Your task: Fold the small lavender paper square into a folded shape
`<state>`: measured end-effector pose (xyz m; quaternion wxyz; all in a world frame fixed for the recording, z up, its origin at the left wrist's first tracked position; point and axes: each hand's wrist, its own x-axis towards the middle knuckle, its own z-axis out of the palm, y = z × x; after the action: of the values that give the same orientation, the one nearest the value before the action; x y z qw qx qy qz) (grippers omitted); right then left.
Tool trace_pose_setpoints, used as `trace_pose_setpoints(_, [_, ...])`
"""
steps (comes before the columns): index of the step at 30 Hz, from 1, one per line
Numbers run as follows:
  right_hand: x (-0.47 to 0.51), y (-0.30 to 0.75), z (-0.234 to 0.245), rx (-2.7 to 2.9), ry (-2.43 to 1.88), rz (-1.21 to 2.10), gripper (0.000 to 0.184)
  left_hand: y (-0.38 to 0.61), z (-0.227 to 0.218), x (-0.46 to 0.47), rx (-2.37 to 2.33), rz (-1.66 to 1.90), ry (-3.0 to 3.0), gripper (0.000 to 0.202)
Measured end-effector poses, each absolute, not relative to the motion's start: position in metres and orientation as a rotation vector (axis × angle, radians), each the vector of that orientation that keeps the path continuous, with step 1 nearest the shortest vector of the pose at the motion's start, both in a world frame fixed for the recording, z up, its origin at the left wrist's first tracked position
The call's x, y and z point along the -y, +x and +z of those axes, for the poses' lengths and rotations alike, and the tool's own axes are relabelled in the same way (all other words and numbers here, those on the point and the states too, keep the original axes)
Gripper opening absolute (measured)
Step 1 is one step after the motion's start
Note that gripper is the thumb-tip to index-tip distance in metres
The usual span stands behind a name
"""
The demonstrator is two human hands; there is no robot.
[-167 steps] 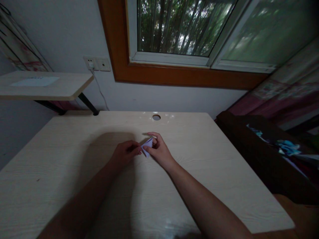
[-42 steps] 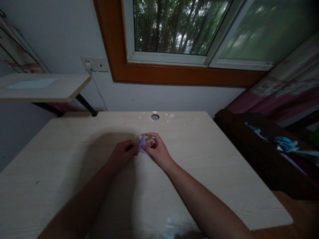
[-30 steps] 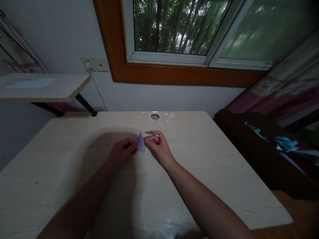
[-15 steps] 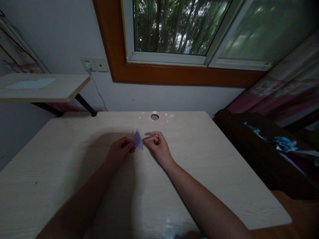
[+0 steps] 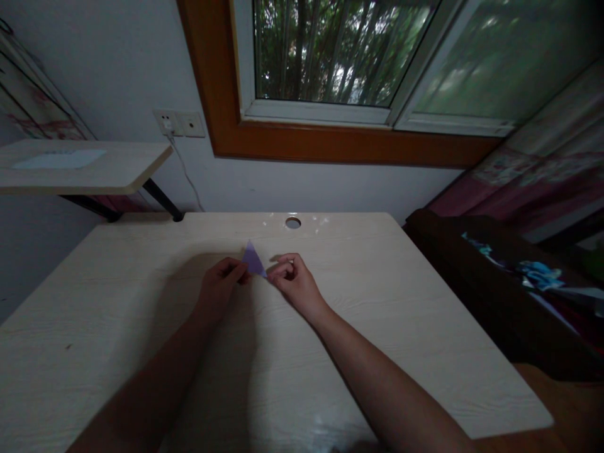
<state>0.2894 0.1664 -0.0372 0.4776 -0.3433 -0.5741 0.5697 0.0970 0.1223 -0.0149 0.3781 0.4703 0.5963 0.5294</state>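
Observation:
A small piece of purple paper (image 5: 253, 260), folded into a triangle, is held over the desk with one point up. My left hand (image 5: 221, 281) pinches its left edge between thumb and fingers. On the other side, my right hand (image 5: 297, 281) has its thumb and index finger closed at the paper's lower right corner. The other fingers of that hand are curled. Both forearms reach in from the bottom of the view over the pale wooden desk (image 5: 401, 327).
A round cable hole (image 5: 293, 223) is near the desk's back edge. At the left a raised shelf (image 5: 136, 170) on black legs carries a sheet of paper (image 5: 59, 159). Behind are a wall socket (image 5: 179, 124) and a window. Dark furniture (image 5: 481, 283) with items stands at the right.
The purple paper has shifted slightly left and turned, with my left hand. My right thumb and index finger, apart from it before, are now at its lower right corner.

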Motion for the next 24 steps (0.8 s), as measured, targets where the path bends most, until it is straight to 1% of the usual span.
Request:
trace_pose_setpoints(3, [-0.1681, 0.2905, -0.0368, 1.368, -0.830, 1.364, 0.037, 0.0968, -0.0148, -0.1227, -1.508, 1.397, 1.169, 0.020])
trace_pose_setpoints(6, [-0.1684, 0.2905, -0.0365, 1.323, -0.797, 1.387, 0.035, 0.1000, -0.0124, -0.1215, -1.474, 1.360, 1.184, 0.019])
trace_pose_setpoints(12, [-0.1644, 0.2879, -0.0360, 1.399, -0.768, 1.472, 0.041, 0.1054, -0.0074, -0.1191, -1.444, 1.287, 1.249, 0.022])
trace_pose_setpoints(24, [-0.1665, 0.2901, -0.0348, 1.361, -0.828, 1.426, 0.038, 0.0993, -0.0101, -0.1221, -1.501, 1.440, 1.132, 0.020])
